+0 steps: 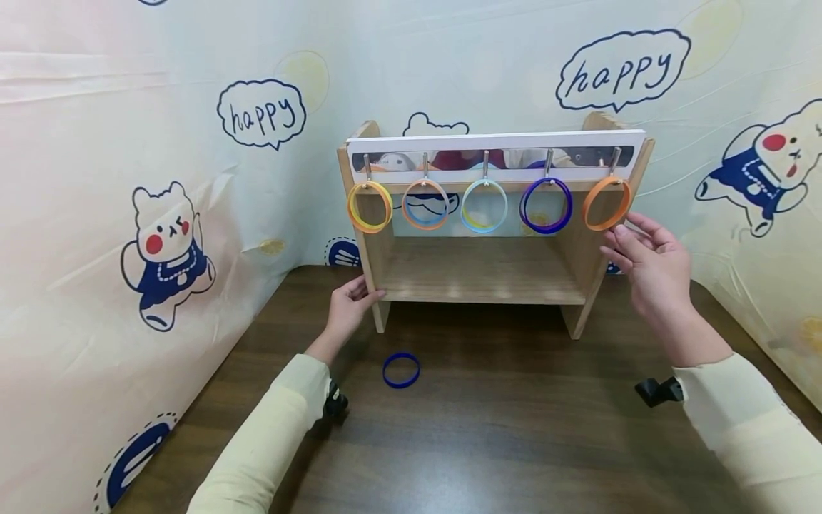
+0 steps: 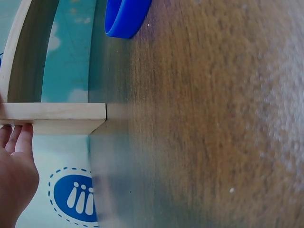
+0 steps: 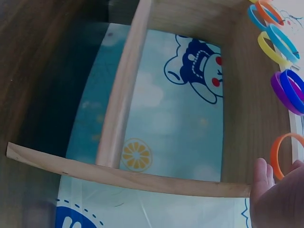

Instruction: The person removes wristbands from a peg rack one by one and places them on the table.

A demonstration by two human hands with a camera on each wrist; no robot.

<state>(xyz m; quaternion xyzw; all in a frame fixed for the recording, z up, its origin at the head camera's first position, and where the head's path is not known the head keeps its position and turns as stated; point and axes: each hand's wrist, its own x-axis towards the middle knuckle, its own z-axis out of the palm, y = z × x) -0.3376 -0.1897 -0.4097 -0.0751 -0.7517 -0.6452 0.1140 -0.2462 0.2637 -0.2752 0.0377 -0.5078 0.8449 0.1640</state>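
Observation:
A wooden rack [image 1: 481, 268] with a white-framed front bar stands on the table. Silicone-style wristbands in several colours hang from its metal hooks, among them an orange wristband [image 1: 587, 214] at the far right. My left hand [image 1: 347, 308] grips the lower left side panel, thumb at the front and fingers on the outer side. At the right side panel's front edge, just below the orange wristband, my right hand [image 1: 658, 268] holds the panel with bent fingers; its exact contact is partly hidden. A dark blue wristband [image 1: 401, 370] lies on the table in front of the rack.
The brown wooden table [image 1: 481, 428] extends in front of the rack. A patterned cloth [image 1: 193, 93] with cartoon bears hangs behind and at both sides. Purple and dark blue wristbands [image 1: 546, 205] hang on the hook left of the orange one.

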